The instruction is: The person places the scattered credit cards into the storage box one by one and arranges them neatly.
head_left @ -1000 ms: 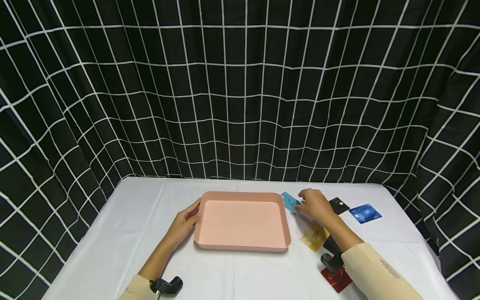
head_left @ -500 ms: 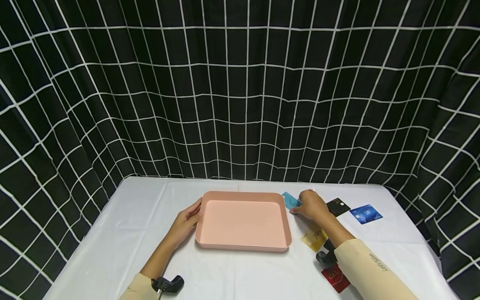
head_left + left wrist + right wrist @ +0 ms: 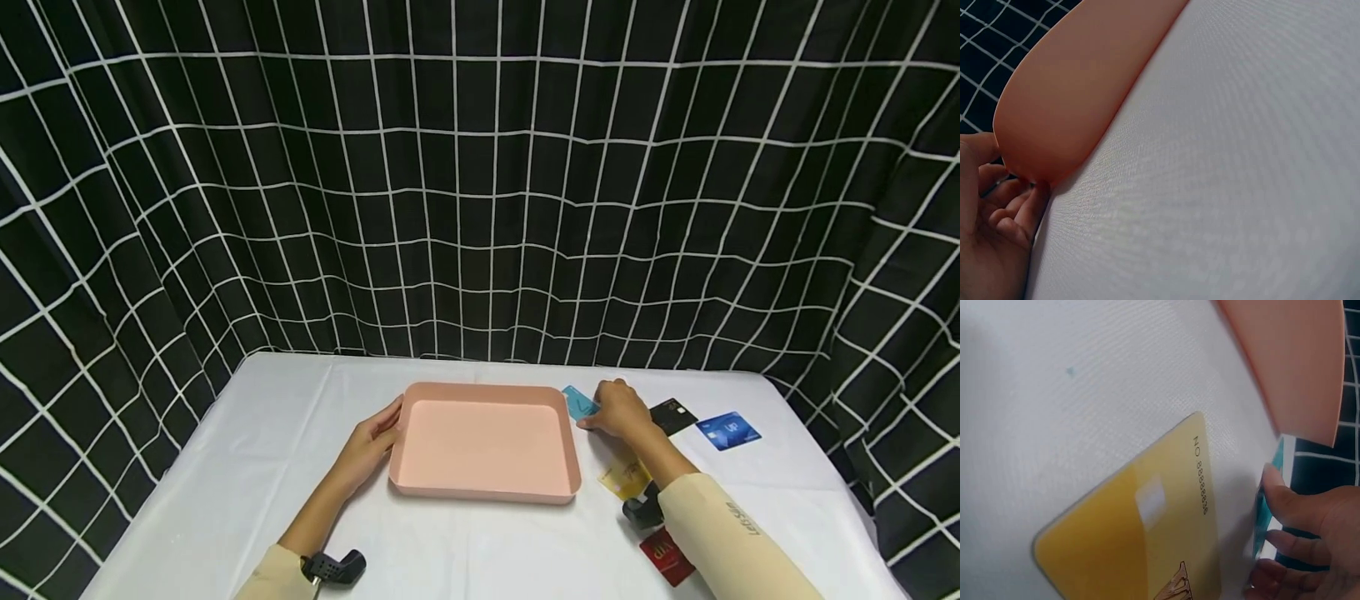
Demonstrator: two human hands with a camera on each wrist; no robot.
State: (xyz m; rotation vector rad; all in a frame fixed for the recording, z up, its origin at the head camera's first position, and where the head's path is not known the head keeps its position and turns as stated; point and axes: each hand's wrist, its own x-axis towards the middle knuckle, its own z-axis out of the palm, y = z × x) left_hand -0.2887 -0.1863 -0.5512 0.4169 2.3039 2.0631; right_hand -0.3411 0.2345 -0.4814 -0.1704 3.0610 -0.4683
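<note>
A shallow pink tray (image 3: 486, 446) sits on the white table. My left hand (image 3: 369, 442) holds its left side; in the left wrist view, the bent fingers (image 3: 1030, 209) meet the wall at a corner. Beyond the tray's right edge lies a teal bank card (image 3: 577, 402), partly covered by my right hand (image 3: 618, 408). In the right wrist view, the thumb (image 3: 1285, 497) presses on that card (image 3: 1263, 515), with the curled fingers at its other edge. A yellow card (image 3: 624, 481) lies flat under the right wrist.
To the right of that hand are a black card (image 3: 672, 416) and a blue card (image 3: 729, 431). A red card (image 3: 667, 557) is nearer the front, partly behind the right sleeve (image 3: 723, 529). A black curtain with a white grid (image 3: 480, 208) surrounds the table's back and sides.
My right hand has come down to the teal card and its fingers have closed toward it. The right forearm has shifted left, while the left hand and tray stay in place.
</note>
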